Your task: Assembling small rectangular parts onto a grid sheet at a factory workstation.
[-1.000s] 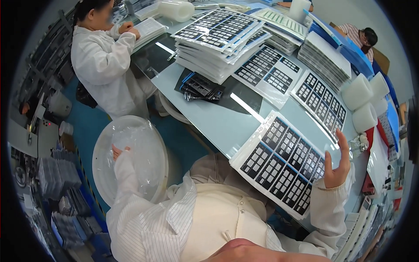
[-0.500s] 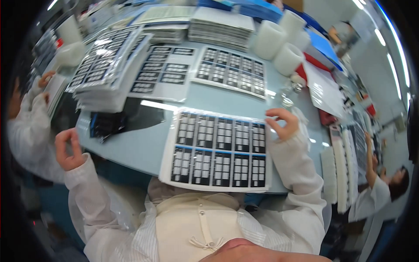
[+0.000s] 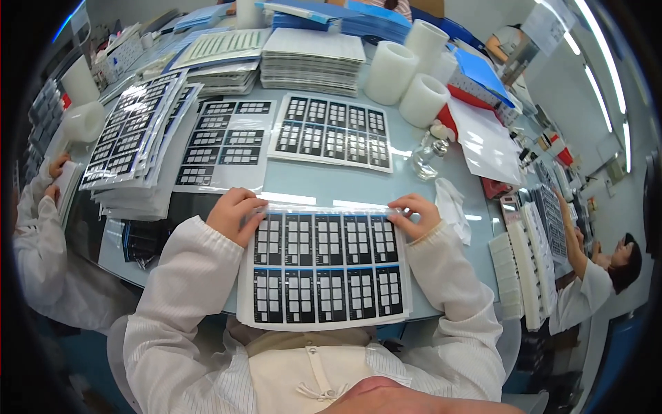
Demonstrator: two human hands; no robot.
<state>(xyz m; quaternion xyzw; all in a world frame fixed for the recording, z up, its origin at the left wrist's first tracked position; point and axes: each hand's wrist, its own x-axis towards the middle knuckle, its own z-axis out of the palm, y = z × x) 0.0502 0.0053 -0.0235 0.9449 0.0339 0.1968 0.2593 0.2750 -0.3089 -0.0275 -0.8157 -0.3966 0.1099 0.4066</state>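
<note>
A stack of printed sheets (image 3: pixel 314 269) lies before me at the table's near edge, its top sheet covered with black panels of pale squares and blue lines. Along its far edge runs a strip of clear plastic film (image 3: pixel 324 207). My left hand (image 3: pixel 238 215) pinches the film at the far left corner, thumb against fingers. At the far right corner my right hand (image 3: pixel 417 215) pinches the same edge. Beyond them lies another small stack of printed sheets (image 3: pixel 334 134), with a partly filled sheet (image 3: pixel 224 148) to its left.
A tall leaning pile of sheets (image 3: pixel 138 131) stands at the left, beside a co-worker's hands (image 3: pixel 56 176). Thick paper stacks (image 3: pixel 314 62) and white film rolls (image 3: pixel 422 100) line the back. A glass bottle (image 3: pixel 431 155) and a crumpled white cloth (image 3: pixel 450 207) sit right.
My left hand has come in from the far left, off the table, to the film's left corner. My right hand has closed on the right corner. The view has shifted slightly.
</note>
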